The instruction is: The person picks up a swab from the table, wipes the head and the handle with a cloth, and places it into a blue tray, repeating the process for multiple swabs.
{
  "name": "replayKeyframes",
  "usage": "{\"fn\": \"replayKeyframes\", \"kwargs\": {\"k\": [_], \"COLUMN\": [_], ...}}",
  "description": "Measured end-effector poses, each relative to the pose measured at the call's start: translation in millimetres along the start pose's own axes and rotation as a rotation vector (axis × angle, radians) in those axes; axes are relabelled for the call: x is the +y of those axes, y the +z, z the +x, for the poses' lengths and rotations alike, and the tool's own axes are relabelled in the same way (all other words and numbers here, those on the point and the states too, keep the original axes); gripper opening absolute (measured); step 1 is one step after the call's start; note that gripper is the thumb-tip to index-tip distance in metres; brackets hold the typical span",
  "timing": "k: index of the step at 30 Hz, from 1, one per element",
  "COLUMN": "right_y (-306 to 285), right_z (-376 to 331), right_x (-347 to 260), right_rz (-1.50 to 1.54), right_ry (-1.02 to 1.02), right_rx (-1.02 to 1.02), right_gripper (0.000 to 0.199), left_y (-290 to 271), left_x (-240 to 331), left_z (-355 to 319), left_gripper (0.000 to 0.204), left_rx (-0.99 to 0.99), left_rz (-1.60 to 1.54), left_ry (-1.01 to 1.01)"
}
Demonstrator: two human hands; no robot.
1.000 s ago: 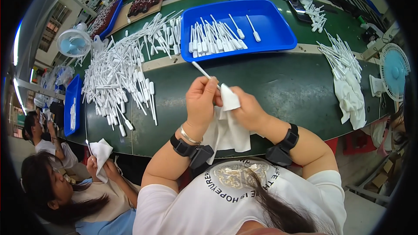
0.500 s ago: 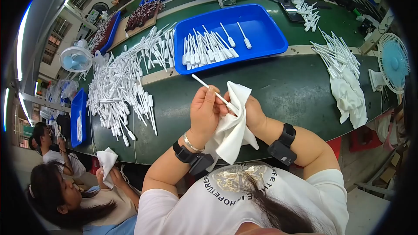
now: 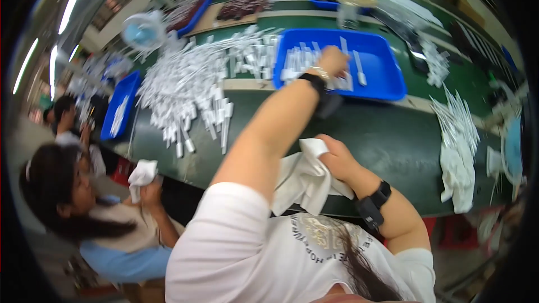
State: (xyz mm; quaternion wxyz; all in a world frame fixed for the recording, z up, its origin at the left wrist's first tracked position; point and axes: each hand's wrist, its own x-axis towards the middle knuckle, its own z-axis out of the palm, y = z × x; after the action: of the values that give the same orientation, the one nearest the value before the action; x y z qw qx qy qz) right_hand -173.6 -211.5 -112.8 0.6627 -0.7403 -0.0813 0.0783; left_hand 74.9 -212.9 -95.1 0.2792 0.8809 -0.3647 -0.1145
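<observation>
My left hand (image 3: 333,62) reaches over the blue tray (image 3: 387,87), its fingers curled and partly hidden by the hand and by blur. Against its fingers stands a white plastic stick (image 3: 344,46) with a broader end, which it appears to grip. Several similar sticks lie in the tray to the left of my hand, and a single stick (image 3: 360,70) lies to its right. Close to my body, my right hand (image 3: 340,160) is closed on a crumpled white cloth (image 3: 307,180), which hangs down over the table's near edge.
A large heap of white sticks (image 3: 185,84) covers the table on the left, near a smaller blue tray (image 3: 133,87). At right lie another stick bundle (image 3: 457,115) and a white cloth (image 3: 456,177), beside a fan (image 3: 512,148). A co-worker (image 3: 62,191) sits at left.
My left hand has moved away from the cloth, forward and over the blue tray, with the stick. My right hand stays near my body with the cloth. The whole view has shifted.
</observation>
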Motion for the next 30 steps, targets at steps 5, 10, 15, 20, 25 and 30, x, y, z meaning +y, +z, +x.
{"fn": "replayKeyframes", "kwargs": {"k": [5,10,15,20,25,30], "right_y": [-8.8,2.2,-6.0,-6.9,-5.3,-2.6], "right_z": [-5.6,-2.6,-0.1,0.5,-0.9,-2.0], "right_x": [5.6,-4.8,-4.6,-4.2,-6.5,-7.7], "right_rz": [0.088,0.195,0.164,0.155,0.152,0.179], "right_ry": [0.082,0.127,0.113,0.111,0.133,0.134], "right_rx": [0.042,0.007,-0.009,-0.013,-0.005,-0.005], "right_gripper": [0.024,0.021,0.017,0.013,0.014,0.015], "left_y": [3.9,-37.1,-116.5,-123.8,-116.5,-117.3], "left_x": [32.2,-3.9,-53.2,-103.1,-117.6,-115.3], "left_z": [-13.6,-74.5,-187.1,-256.2,-263.5,-258.2], "left_gripper": [0.033,0.026,0.015,0.017,0.02,0.018], "left_rx": [0.005,0.142,-0.146,-0.175,-0.091,-0.07], "left_rz": [-0.316,0.096,0.368,0.585,0.542,0.525], "left_ry": [-0.34,0.029,0.095,-0.125,-0.09,0.008]}}
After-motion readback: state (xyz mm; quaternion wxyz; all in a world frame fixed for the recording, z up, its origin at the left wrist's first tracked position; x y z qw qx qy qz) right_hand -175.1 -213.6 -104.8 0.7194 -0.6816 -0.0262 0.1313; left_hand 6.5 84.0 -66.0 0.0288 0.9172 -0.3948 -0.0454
